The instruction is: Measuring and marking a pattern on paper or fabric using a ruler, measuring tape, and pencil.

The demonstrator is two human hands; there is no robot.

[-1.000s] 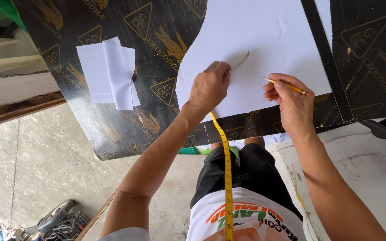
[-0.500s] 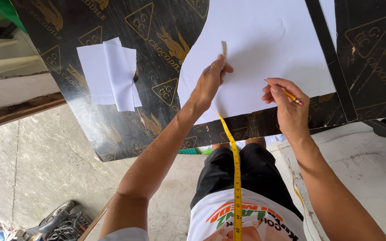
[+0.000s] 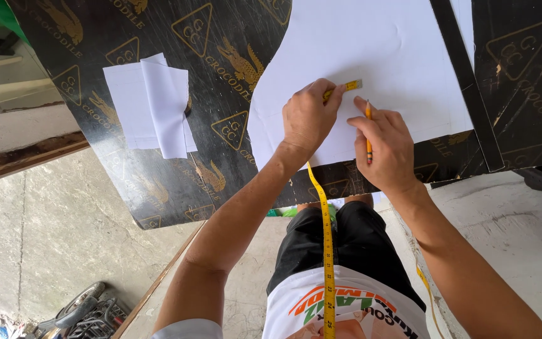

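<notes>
Left hand shifted right, pinched shut on tape measure end, pressing it flat on white paper. Right hand closed around pencil, now alongside tape. Marking looked imminent.

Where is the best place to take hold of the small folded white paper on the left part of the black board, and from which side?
Probably at the lower right corner of the folded white paper, coming from the right. There the upper flap overlaps the sheet beneath and its edge seems slightly lifted off the black board, so fingers could slip under. Both hands are away at the large white sheet.
</notes>
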